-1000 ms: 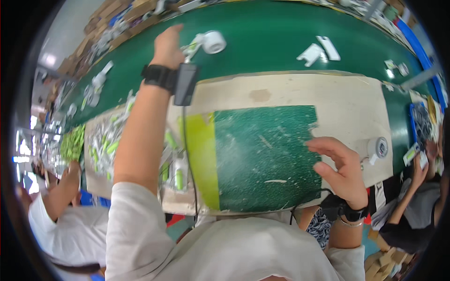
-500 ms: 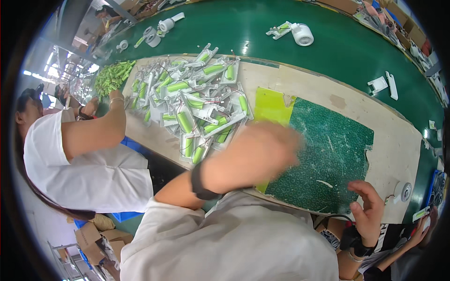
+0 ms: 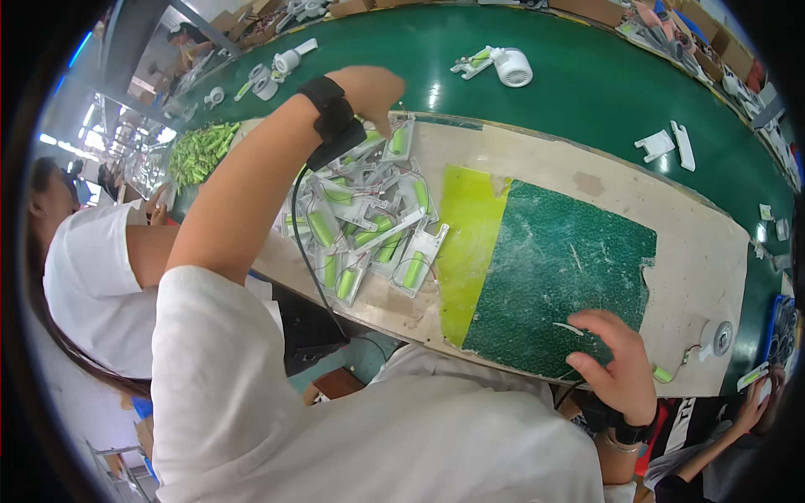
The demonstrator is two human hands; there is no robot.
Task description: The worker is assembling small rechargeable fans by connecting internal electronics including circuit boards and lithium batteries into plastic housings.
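Looking down from my head camera, my left hand (image 3: 373, 90) reaches out over the far left part of the wooden workboard (image 3: 537, 151), above the heap of white plastic housings with green battery cells (image 3: 369, 226) that lies along the board's left edge. The fingers are curled downward at the top of the heap, close to one housing near the far edge; I cannot tell whether they already grip a piece or only touch it. A black wrist strap (image 3: 331, 117) sits on that arm, with a dark cord hanging down from it.

My right hand (image 3: 616, 365) rests at the near edge of the board, on the near right corner of the dark green cutting mat (image 3: 562, 268). Its fingers are spread fairly wide and hold nothing; a small white sliver lies just beside the fingertips. A yellow-green sheet (image 3: 470, 226) lies touching the mat's left side, between mat and heap.

The mat itself carries no housing, so by my judgement the work on a piece has not begun here: the heap is large and a piece has yet to come to the mat. Near the board's right corner lie a small round white part (image 3: 717, 338) and a loose green cell (image 3: 662, 375) on thin wires.
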